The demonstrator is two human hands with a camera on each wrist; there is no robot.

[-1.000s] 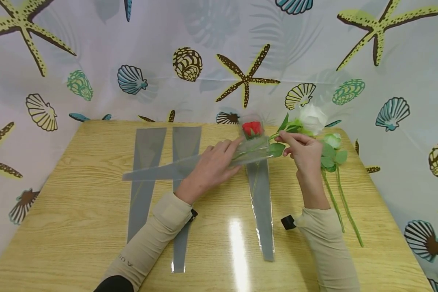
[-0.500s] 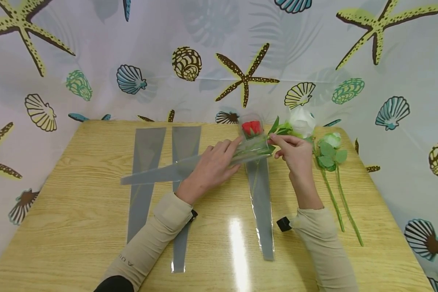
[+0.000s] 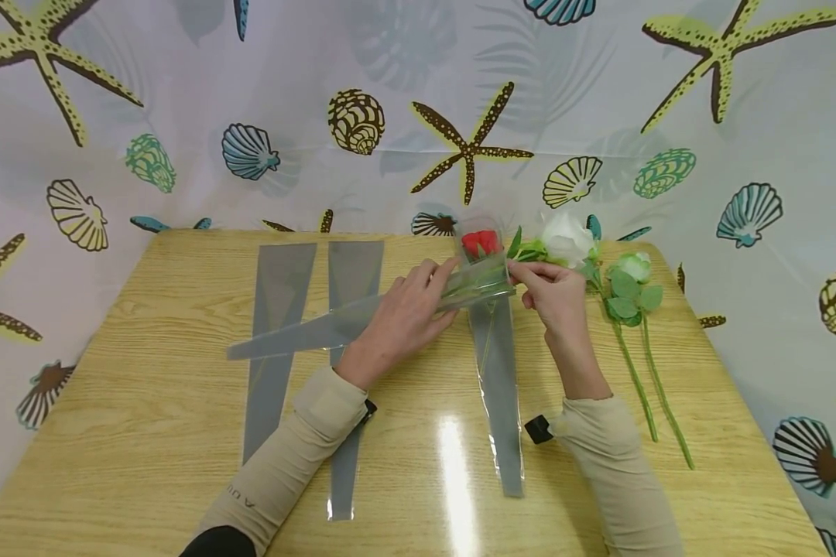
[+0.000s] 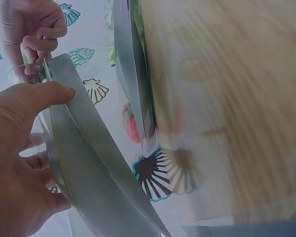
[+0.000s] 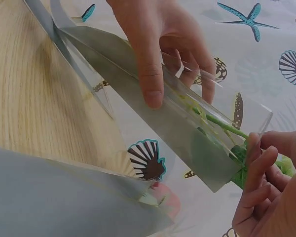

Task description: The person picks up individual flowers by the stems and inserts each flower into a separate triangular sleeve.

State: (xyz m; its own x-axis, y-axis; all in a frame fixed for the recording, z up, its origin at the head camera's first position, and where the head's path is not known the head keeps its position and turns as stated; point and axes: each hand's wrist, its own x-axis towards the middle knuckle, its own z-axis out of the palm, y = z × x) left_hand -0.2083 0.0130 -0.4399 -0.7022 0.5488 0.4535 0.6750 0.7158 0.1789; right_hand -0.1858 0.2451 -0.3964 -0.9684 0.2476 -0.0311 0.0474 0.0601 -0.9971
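Left hand clamps the grey, see-through sleeve between thumb and fingers; right hand pinches the white flower at the sleeve's mouth, probably by the stem (fingers cover the exact spot). Risk: leaves could snag on the rim and crease the film if pushed in at a slant; a loose left grip might let the sleeve slide. Flower: full white bloom outside, green stem inside, leaves bunched at the mouth.
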